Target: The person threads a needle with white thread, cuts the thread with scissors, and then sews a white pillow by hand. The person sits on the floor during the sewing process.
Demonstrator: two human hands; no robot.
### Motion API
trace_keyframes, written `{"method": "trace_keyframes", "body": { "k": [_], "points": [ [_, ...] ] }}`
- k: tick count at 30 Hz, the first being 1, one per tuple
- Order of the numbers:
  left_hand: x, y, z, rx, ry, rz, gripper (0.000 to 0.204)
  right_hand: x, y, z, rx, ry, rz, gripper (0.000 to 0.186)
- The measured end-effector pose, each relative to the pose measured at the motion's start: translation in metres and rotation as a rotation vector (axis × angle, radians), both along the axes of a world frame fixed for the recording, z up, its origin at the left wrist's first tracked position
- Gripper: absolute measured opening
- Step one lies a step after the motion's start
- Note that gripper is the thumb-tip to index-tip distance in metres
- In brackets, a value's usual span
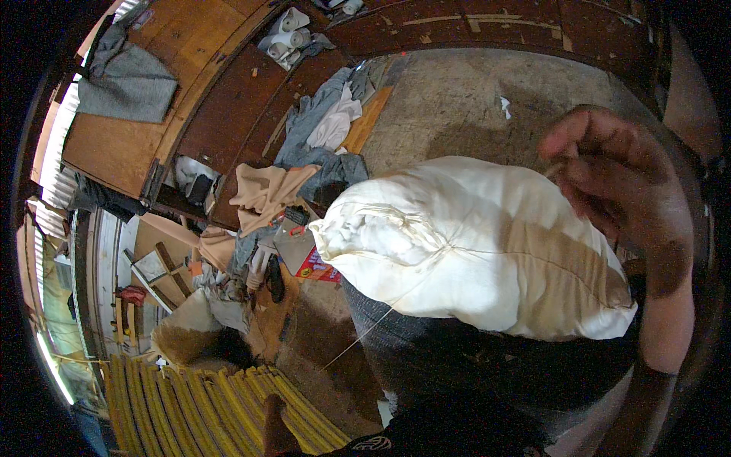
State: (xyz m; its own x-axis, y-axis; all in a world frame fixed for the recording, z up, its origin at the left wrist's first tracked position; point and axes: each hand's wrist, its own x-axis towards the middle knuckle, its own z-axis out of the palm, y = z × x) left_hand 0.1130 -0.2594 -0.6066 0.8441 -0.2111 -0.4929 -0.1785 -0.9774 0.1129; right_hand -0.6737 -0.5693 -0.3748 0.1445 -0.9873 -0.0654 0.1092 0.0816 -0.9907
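Observation:
A plump white fabric cushion [495, 228] lies across my lap, its left end gathered round an opening. White stuffing [388, 236] shows inside that opening. From the puckered seam a thin pale thread [358, 339] runs taut down to the left. My right hand [617, 171] is raised at the cushion's upper right edge, its fingers bent and pinched together, slightly blurred. Anything between the fingertips is too small to make out. My left hand does not show.
Yellow ribbed material [190, 411] spreads at lower left, with an unclear brown upright shape [278, 426] before it. Cloth scraps [270, 190], a dark shoe [275, 279] and wooden pieces litter the left floor. Wooden cabinets [228, 137] stand beyond; grey cloth [129, 84] lies on one.

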Motion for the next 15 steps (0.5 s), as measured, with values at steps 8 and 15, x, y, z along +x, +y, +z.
{"method": "trace_keyframes", "body": {
  "k": [8, 15],
  "points": [
    [-0.019, 0.003, -0.018, 0.085, 0.106, -0.030, 0.027, 0.088, 0.030, -0.064, -0.805, 0.809, 0.374, 0.043],
    [-0.037, -0.026, -0.013, 0.087, 0.135, -0.143, 0.027, 0.131, 0.045, -0.158, -1.318, 0.805, 0.323, 0.040]
  ]
}}
